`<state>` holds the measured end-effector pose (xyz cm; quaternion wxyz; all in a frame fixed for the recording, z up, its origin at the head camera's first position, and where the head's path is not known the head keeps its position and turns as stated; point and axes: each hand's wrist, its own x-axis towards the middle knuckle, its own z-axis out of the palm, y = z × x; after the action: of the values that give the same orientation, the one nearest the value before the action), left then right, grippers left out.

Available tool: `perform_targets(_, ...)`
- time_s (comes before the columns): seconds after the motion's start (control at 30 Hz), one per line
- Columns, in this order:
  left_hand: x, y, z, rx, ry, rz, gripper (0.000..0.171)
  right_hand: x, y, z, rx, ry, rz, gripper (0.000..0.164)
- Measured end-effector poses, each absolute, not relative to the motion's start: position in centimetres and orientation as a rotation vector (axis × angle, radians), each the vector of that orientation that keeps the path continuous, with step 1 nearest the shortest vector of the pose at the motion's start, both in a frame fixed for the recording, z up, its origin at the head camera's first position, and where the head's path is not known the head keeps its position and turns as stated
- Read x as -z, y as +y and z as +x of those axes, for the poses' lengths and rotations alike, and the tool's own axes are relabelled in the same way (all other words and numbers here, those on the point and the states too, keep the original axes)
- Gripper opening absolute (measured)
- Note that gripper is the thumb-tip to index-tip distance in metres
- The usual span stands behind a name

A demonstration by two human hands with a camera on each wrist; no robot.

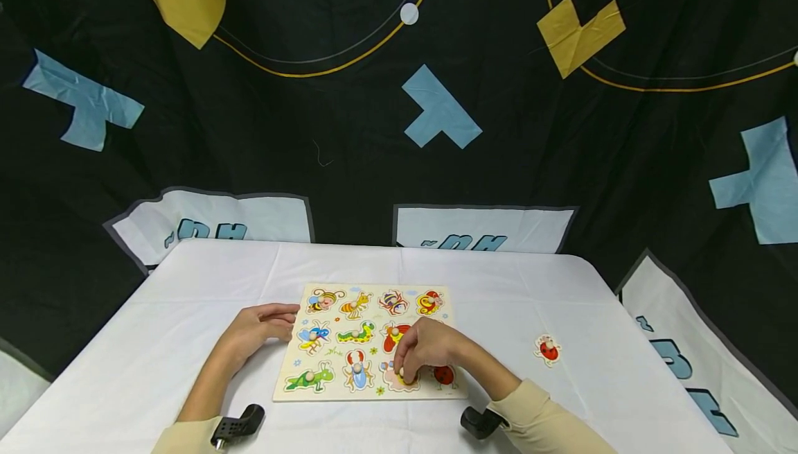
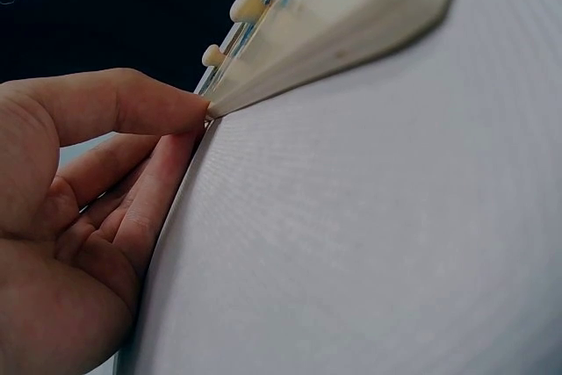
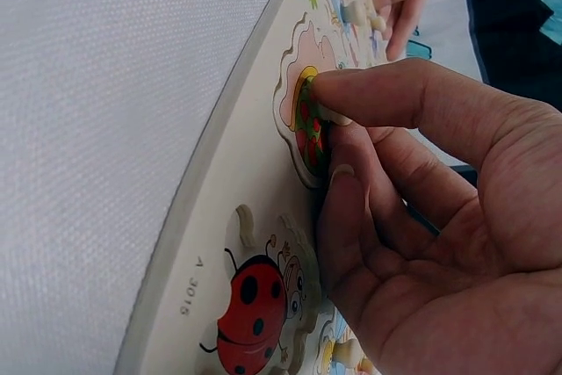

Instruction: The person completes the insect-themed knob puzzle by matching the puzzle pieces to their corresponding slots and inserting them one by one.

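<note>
A wooden peg puzzle board with bug pictures lies flat on the table. My right hand pinches the knob of a pink puzzle piece with a yellow, green and red round pattern. That piece lies at its recess in the front row; whether it is fully seated cannot be told. Beside it is the ladybug recess, showing a printed ladybug and no knob. At the board's left edge my left hand rests, its fingertips touching the side. The loose ladybug piece lies on the table, right of the board.
Other pieces with round knobs sit in the board, among them a green grasshopper and a caterpillar. A white cloth covers the table. Behind it hangs a black curtain with blue and yellow patches.
</note>
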<state>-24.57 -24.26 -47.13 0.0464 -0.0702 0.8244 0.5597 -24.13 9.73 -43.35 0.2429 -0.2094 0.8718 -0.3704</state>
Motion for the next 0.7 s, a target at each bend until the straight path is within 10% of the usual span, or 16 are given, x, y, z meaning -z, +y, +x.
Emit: perform_targets(0.7,47.15,-24.45,-24.42,-1.691,2.540,-0.150,0.060,43.61,9.62,-24.20,0.982,2.388,-0.519,0.013)
